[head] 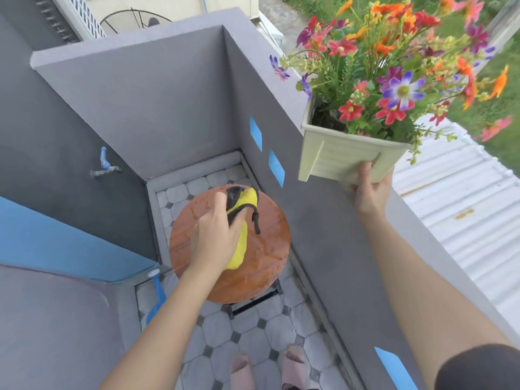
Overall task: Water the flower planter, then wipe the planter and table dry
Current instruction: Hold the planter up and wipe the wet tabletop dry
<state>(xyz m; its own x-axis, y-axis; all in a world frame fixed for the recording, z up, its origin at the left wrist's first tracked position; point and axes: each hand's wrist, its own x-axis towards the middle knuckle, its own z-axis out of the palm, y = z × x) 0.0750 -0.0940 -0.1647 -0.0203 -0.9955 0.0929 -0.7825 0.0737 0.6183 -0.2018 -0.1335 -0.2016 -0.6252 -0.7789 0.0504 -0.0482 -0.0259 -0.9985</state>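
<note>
A pale green rectangular planter (pixel 337 159) full of red, orange and purple flowers (pixel 394 80) is held up in the air at the upper right, tilted. My right hand (pixel 371 190) grips it from underneath. Below, a small round wooden table (pixel 267 263) stands in the balcony corner, its top wet and shiny. My left hand (pixel 216 235) presses a yellow cloth with black trim (pixel 242 220) onto the tabletop near its middle.
Grey balcony walls (pixel 168 108) enclose the table on two sides, with a ledge (pixel 422 263) on the right. A blue tap (pixel 104 164) sticks out of the left wall. A blue watering bottle (pixel 157 291) stands on the tiled floor left of the table. My slippered feet (pixel 267 367) are below.
</note>
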